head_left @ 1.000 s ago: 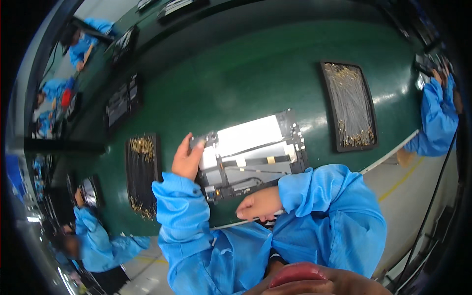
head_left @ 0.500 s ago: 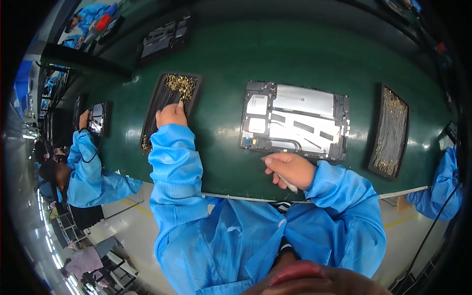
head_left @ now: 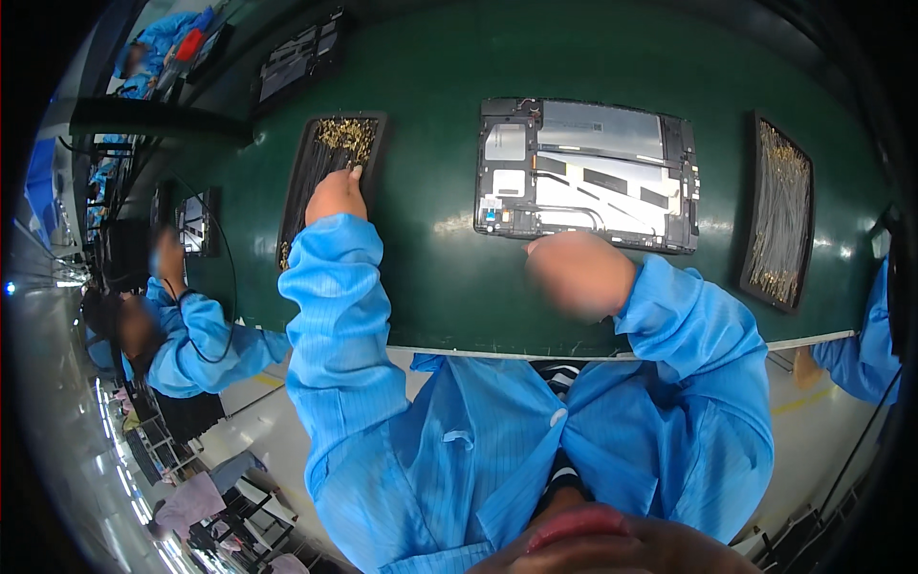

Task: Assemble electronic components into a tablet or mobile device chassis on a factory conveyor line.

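My left hand (head_left: pixel 338 195) is closed over a black tray (head_left: pixel 377 143) of thin black cables (head_left: pixel 320 158) with gold-coloured ends. Its thumb and fingertips meet near those ends, and what they pinch is too small to make out. My right hand (head_left: pixel 581 275) is in front of the near edge of an opened tablet (head_left: pixel 521 182), its fingers smeared and their grip unclear. The tablet lies flat, with silver battery panels, dark strips and a black frame showing.
A second black tray (head_left: pixel 805 230) of grey cables with gold ends stands to the right on the green table (head_left: pixel 430 77). Another opened tablet (head_left: pixel 296 57) lies at the far left. A co-worker in a blue sleeve (head_left: pixel 206 344) works at another device (head_left: pixel 194 225) on the left.
The view has tilted, so the table things sit higher. My left hand stays at the cables. The pale stick-like tool seen earlier in my right hand no longer shows in the blur.
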### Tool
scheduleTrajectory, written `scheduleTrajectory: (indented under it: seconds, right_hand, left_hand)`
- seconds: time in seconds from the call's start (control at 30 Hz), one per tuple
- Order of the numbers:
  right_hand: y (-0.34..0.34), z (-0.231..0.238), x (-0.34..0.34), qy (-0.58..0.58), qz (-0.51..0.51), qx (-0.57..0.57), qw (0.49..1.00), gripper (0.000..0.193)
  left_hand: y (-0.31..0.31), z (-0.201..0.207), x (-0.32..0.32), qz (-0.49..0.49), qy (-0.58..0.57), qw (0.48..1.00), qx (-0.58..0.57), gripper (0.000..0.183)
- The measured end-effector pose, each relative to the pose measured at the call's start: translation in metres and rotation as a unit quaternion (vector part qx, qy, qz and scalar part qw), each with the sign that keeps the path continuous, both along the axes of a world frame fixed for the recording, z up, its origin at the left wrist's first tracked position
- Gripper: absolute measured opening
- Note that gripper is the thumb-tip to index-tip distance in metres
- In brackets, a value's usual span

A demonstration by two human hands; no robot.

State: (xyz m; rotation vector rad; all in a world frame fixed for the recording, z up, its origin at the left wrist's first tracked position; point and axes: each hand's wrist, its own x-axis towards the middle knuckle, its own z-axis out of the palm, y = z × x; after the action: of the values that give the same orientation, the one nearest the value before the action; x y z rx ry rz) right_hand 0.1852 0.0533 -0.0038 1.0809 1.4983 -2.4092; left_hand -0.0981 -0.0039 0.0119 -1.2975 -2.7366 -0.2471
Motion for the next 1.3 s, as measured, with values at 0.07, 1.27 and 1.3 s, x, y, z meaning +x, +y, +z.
scheduleTrajectory:
  seconds: [0.07,1.27,1.3]
  right_hand:
    - [-0.004,0.005,0.002,0.002,-0.008,0.015,1.0,0.037]
    - [0.019,0.03,-0.004,0.029,-0.136,0.052,0.989,0.043]
    - [0.02,0.033,-0.004,0.036,-0.115,0.049,0.991,0.044]
  left_hand:
    - [-0.004,0.002,0.01,-0.016,0.0,0.999,0.033,0.027]
    - [0.02,0.027,-0.008,-0.031,-0.064,0.978,0.195,0.027]
    - [0.02,0.032,0.0,-0.067,-0.034,0.97,0.231,0.026]
